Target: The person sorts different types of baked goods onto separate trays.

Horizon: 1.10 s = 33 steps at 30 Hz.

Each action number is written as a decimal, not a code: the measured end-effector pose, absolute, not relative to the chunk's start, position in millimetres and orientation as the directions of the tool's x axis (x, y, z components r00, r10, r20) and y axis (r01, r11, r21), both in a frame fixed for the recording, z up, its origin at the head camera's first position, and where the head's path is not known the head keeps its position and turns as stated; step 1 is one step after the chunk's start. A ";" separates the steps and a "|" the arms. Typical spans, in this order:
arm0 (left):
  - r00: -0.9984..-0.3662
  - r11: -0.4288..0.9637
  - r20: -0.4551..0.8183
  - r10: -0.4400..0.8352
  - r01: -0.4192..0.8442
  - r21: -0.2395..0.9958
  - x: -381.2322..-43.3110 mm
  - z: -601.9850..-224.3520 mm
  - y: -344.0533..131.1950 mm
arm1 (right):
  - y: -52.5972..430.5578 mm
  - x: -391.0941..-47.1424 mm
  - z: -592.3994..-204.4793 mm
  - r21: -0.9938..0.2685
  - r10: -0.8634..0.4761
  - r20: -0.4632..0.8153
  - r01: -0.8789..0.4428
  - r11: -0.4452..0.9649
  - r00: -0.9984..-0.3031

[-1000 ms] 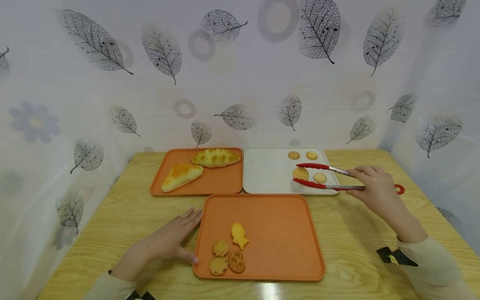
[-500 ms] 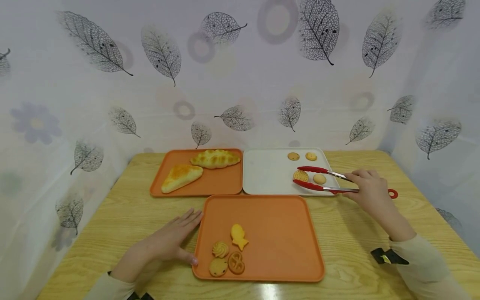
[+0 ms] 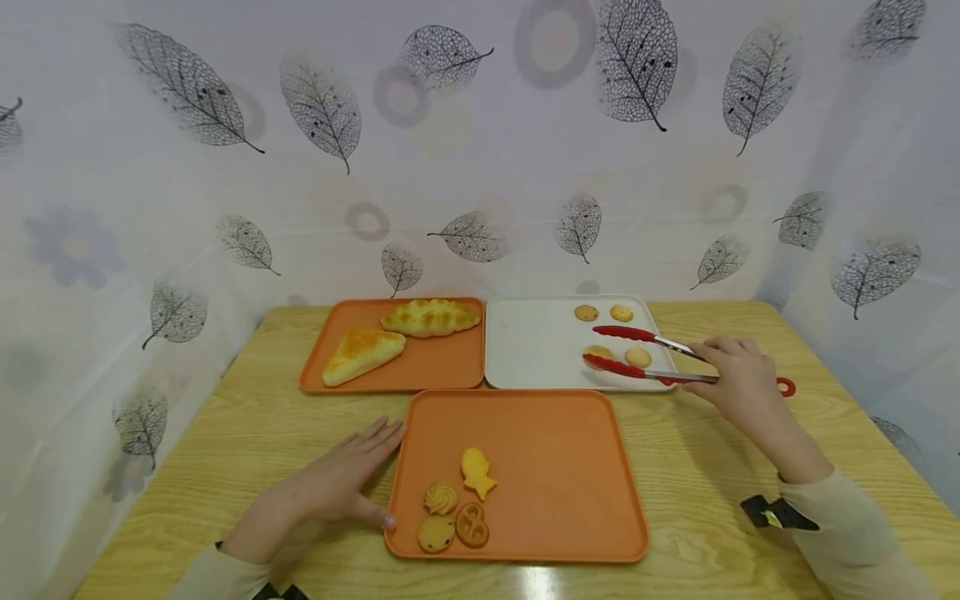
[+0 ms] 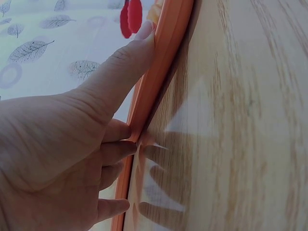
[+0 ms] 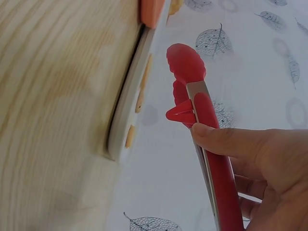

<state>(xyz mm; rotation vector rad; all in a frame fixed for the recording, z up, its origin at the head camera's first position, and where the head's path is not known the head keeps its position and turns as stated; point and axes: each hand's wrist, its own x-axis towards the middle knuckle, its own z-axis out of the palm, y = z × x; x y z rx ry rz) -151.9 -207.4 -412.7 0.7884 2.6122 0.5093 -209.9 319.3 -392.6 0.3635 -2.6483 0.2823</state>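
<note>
My right hand (image 3: 742,383) grips a pair of red-tipped metal tongs (image 3: 622,367), whose arms stand apart over the right part of the white tray (image 3: 532,342). The nearer red tip overlaps a round cookie (image 3: 597,351) in the head view and hides part of it. Just right of that lies a pale round cookie (image 3: 638,357). In the right wrist view, thumb and fingers wrap the red handle of the tongs (image 5: 219,178). My left hand (image 3: 345,475) lies with straight fingers at the left rim of the front orange tray (image 3: 555,467), thumb touching the rim.
Two small cookies, a dotted one (image 3: 587,312) and a yellowish one (image 3: 622,312), lie farther back on the white tray. A fish-shaped cookie (image 3: 477,472), a pretzel cookie (image 3: 472,525) and others sit on the front tray. Another orange tray (image 3: 442,367) bears two breads.
Over the last second my right hand has shifted slightly left with the tongs. In the last half second the tips rose a little, covering more of the round cookie. My left hand stays put.
</note>
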 end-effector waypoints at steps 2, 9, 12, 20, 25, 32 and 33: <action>-0.778 0.778 -0.235 0.583 0.451 0.437 -151.2 -412.1 -207.4 | 317.1 -208.4 -390.5 -0.141 -0.219 0.483 -0.322 0.936 -0.848; -0.780 0.781 -0.238 0.579 0.448 0.435 -149.7 -412.5 -207.8 | 300.2 -199.0 -382.6 -0.173 -0.280 0.549 -0.435 0.884 -0.787; -0.780 0.780 -0.235 0.580 0.448 0.436 -149.4 -412.7 -208.1 | 291.9 -193.8 -379.9 -0.179 -0.310 0.567 -0.481 0.858 -0.763; -0.783 0.784 -0.231 0.577 0.452 0.427 -149.4 -414.6 -207.4 | 273.3 -184.3 -380.1 -0.157 -0.395 0.597 -0.584 0.796 -0.699; -0.784 0.786 -0.235 0.575 0.450 0.424 -148.9 -415.4 -207.0 | 260.3 -179.1 -384.0 -0.137 -0.453 0.602 -0.643 0.753 -0.658; -0.778 0.780 -0.244 0.579 0.440 0.446 -146.4 -413.4 -205.9 | 243.3 -172.7 -386.7 -0.117 -0.530 0.582 -0.708 0.696 -0.617; -0.778 0.779 -0.245 0.578 0.438 0.448 -145.9 -413.1 -205.8 | 241.4 -172.1 -386.6 -0.116 -0.538 0.572 -0.710 0.694 -0.619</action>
